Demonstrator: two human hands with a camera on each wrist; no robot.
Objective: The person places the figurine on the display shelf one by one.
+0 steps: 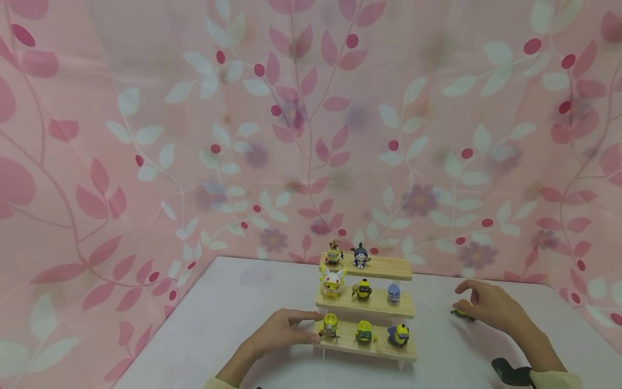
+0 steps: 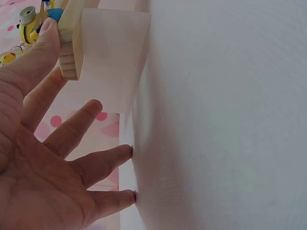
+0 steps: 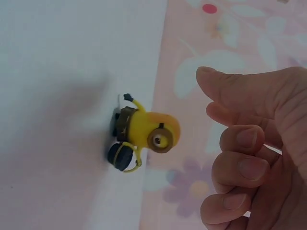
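At the left end of a three-tier wooden display stand (image 1: 369, 347), my left hand (image 1: 286, 330) steadies the lowest shelf between thumb and index finger. In the left wrist view, that hand (image 2: 57, 158) has its thumb by the board's (image 2: 71, 52) end and its lower fingertips at the tabletop. My right hand (image 1: 493, 303) hovers beside a yellow one-eyed Minion figurine (image 3: 148, 132) with a dark round thing at its side. In the right wrist view, the figurine stands apart from the loosely curled fingers of the right hand (image 3: 254, 148), which hold nothing.
Two figurines, one of them dark blue (image 1: 360, 256), stand on the top shelf. Three stand on the middle shelf, including a white-eared one (image 1: 332, 283), and three on the lowest, including a caped one (image 1: 399, 336). A floral cloth (image 1: 311, 135) hangs behind the white table (image 1: 233, 302).
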